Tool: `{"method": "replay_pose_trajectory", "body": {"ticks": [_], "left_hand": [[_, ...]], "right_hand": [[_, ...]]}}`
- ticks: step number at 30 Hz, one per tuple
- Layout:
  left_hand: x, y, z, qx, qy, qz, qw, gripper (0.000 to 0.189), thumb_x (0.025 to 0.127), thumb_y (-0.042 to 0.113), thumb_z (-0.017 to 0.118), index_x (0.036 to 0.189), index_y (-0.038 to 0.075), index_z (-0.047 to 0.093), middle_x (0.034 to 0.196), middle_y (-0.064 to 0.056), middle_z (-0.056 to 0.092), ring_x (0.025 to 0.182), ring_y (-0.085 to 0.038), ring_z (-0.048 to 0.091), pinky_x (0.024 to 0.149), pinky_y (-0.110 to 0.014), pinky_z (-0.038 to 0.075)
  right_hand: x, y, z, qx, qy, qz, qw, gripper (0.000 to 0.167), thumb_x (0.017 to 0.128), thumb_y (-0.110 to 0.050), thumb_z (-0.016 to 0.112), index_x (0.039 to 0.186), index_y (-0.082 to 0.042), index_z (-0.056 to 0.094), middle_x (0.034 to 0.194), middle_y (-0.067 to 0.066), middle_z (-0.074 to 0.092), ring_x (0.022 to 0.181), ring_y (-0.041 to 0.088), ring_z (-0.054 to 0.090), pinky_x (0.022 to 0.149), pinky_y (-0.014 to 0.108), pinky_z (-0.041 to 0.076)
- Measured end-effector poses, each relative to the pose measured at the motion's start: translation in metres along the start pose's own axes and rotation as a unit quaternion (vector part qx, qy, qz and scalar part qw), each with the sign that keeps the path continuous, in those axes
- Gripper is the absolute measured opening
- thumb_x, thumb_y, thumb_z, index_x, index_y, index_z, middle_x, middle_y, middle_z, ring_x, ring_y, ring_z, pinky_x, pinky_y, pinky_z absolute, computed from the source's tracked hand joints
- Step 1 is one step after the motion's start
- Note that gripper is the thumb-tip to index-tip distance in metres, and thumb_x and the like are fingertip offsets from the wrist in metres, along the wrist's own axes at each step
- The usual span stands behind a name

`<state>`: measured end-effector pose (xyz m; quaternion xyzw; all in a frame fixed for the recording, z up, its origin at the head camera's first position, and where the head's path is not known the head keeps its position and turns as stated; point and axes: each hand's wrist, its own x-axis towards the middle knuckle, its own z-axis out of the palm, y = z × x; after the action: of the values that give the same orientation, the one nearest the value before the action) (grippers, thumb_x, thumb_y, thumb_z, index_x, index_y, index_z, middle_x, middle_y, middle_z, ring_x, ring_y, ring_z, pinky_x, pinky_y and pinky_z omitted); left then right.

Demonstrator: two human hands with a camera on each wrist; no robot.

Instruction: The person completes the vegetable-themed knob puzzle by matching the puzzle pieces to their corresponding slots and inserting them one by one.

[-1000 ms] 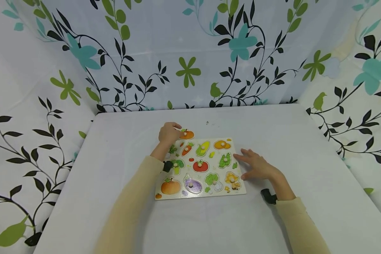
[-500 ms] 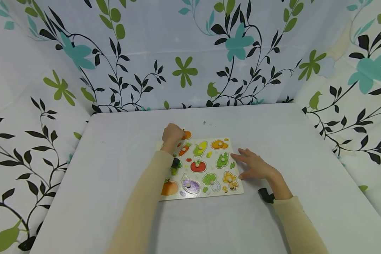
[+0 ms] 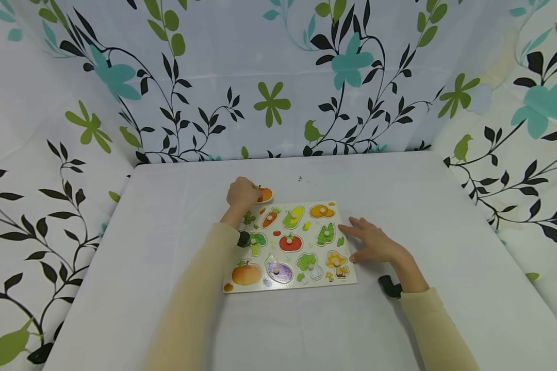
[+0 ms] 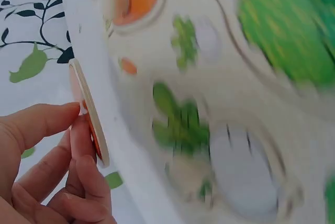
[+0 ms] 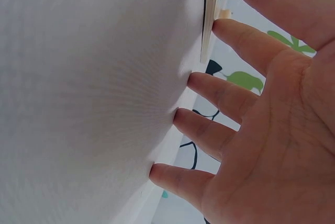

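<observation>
My left hand [image 3: 243, 194] is at the far left corner of a wooden vegetable puzzle board [image 3: 297, 283]. Its thumb and fingers pinch an orange pumpkin puzzle piece [image 3: 266, 194] by the knob. In the left wrist view the pumpkin piece [image 4: 95, 116] stands edge-on, tilted upright beside the board. A printed pumpkin without a knob [image 3: 247, 273] shows at the board's near left corner. My right hand [image 3: 373, 242] lies at the board's right side with fingers spread. In the right wrist view its fingertips [image 5: 181, 115] rest on the table, and one finger touches the board's edge.
Knobbed pieces sit in the board, among them a tomato [image 3: 290, 242], an eggplant [image 3: 280, 272], a carrot [image 3: 270, 218] and mushrooms [image 3: 337, 264]. A white cloth covers the table [image 3: 408, 196]. Leaf-patterned fabric [image 3: 241, 67] hangs behind and at both sides.
My left hand first shifts slightly right over the board's far left corner, then back left with the pumpkin piece, which turns in the fingers. The right hand stays at the board's edge.
</observation>
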<state>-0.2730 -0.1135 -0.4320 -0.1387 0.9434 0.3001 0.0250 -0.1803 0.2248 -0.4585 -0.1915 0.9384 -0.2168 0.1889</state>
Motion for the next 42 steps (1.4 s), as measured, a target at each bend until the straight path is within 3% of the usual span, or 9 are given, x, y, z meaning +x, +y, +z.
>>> {"method": "replay_pose_trajectory", "body": {"ticks": [3, 9, 16, 20, 24, 31, 39, 42], "left_hand": [[-0.015, -0.002, -0.014, 0.027, -0.014, 0.018, 0.9994, 0.016, 0.087, 0.020, 0.068, 0.091, 0.007, 0.076, 0.091, -0.010, 0.075, 0.072, -0.021, 0.064, 0.050, -0.024, 0.043], [-0.063, -0.021, -0.030, 0.058, -0.060, 0.068, 0.9942, 0.013, 0.084, 0.021, 0.072, 0.087, 0.009, 0.076, 0.085, -0.007, 0.073, 0.068, -0.019, 0.060, 0.051, -0.024, 0.041], [-0.123, -0.058, -0.025, 0.052, -0.105, 0.101, 0.9880, 0.010, 0.077, 0.017, 0.078, 0.071, 0.012, 0.071, 0.065, 0.002, 0.065, 0.059, -0.013, 0.055, 0.048, -0.023, 0.038], [-0.145, -0.072, -0.016, 0.043, -0.118, 0.102, 0.9869, 0.013, 0.075, 0.013, 0.078, 0.067, 0.013, 0.068, 0.055, 0.005, 0.060, 0.048, -0.010, 0.052, 0.044, -0.021, 0.036], [-0.153, -0.074, -0.009, 0.039, -0.113, 0.117, 0.9860, 0.013, 0.075, 0.011, 0.077, 0.066, 0.012, 0.067, 0.053, 0.005, 0.057, 0.044, -0.009, 0.050, 0.042, -0.020, 0.033], [-0.152, -0.066, -0.003, 0.052, -0.118, 0.132, 0.9828, 0.011, 0.079, 0.013, 0.077, 0.071, 0.011, 0.069, 0.058, 0.003, 0.055, 0.050, -0.011, 0.048, 0.044, -0.020, 0.031], [-0.161, -0.075, 0.001, 0.038, -0.093, 0.142, 0.9847, 0.012, 0.080, 0.013, 0.077, 0.081, 0.011, 0.065, 0.059, 0.004, 0.051, 0.054, -0.010, 0.045, 0.049, -0.022, 0.031], [-0.163, -0.081, -0.003, 0.018, -0.100, 0.131, 0.9861, 0.020, 0.080, 0.017, 0.078, 0.091, 0.009, 0.063, 0.063, 0.004, 0.053, 0.055, -0.010, 0.047, 0.050, -0.024, 0.033]], "right_hand": [[-0.002, 0.001, -0.002, -0.003, -0.002, 0.006, 1.0000, 0.084, 0.076, -0.020, 0.081, 0.149, -0.012, 0.041, 0.159, 0.025, 0.022, 0.146, 0.051, 0.009, 0.111, 0.073, 0.014], [-0.003, 0.002, -0.007, -0.003, 0.002, -0.001, 1.0000, 0.083, 0.077, -0.019, 0.081, 0.149, -0.011, 0.041, 0.158, 0.027, 0.022, 0.146, 0.053, 0.010, 0.111, 0.073, 0.013], [-0.001, 0.007, -0.006, 0.007, 0.002, -0.008, 0.9999, 0.083, 0.076, -0.020, 0.081, 0.148, -0.009, 0.041, 0.158, 0.028, 0.021, 0.145, 0.054, 0.009, 0.110, 0.074, 0.012], [-0.003, 0.007, -0.005, 0.006, -0.004, -0.005, 1.0000, 0.083, 0.077, -0.021, 0.081, 0.149, -0.009, 0.041, 0.158, 0.028, 0.021, 0.145, 0.054, 0.009, 0.110, 0.074, 0.013], [-0.007, 0.007, -0.007, 0.004, 0.001, -0.001, 1.0000, 0.083, 0.077, -0.021, 0.081, 0.149, -0.010, 0.041, 0.158, 0.027, 0.022, 0.145, 0.054, 0.010, 0.110, 0.074, 0.014], [-0.014, 0.010, -0.010, 0.005, 0.011, 0.006, 0.9999, 0.083, 0.076, -0.021, 0.082, 0.148, -0.010, 0.043, 0.158, 0.027, 0.023, 0.144, 0.055, 0.011, 0.108, 0.076, 0.016], [-0.013, 0.011, -0.008, 0.010, 0.009, -0.002, 0.9999, 0.083, 0.076, -0.022, 0.082, 0.148, -0.010, 0.042, 0.158, 0.027, 0.023, 0.144, 0.055, 0.011, 0.108, 0.076, 0.016], [-0.011, 0.008, -0.007, 0.014, 0.009, -0.010, 0.9998, 0.082, 0.076, -0.021, 0.081, 0.148, -0.009, 0.043, 0.157, 0.028, 0.023, 0.144, 0.055, 0.012, 0.107, 0.076, 0.017]]}}
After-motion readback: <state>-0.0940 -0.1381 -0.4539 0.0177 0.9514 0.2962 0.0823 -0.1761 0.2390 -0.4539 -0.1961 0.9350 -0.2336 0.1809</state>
